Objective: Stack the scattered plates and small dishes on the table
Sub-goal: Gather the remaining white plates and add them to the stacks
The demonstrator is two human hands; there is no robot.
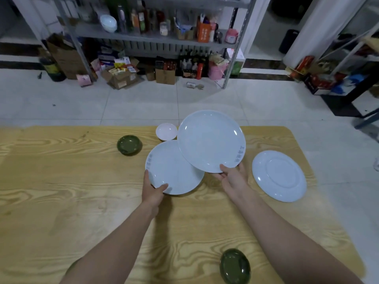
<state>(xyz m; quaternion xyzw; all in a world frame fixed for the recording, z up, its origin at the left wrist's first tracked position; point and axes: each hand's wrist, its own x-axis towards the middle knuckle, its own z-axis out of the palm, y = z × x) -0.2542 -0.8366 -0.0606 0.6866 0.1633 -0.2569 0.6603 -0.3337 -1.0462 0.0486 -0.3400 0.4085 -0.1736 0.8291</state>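
My left hand (152,191) grips the near edge of a white plate (172,171) at the table's middle. My right hand (231,177) holds a second white plate (211,140) by its near rim, raised and tilted, overlapping the first plate's far right part. A third white plate (279,176) lies upside down at the right. A small white dish (166,131) sits just behind the two held plates. One small green dish (129,144) is at the far left, another green dish (235,266) lies near the front edge.
The wooden table (82,191) ends at the right just past the upside-down plate. Beyond its far edge is tiled floor, then metal shelving (155,37) with bottles, and cardboard boxes (121,75) on the floor beneath it.
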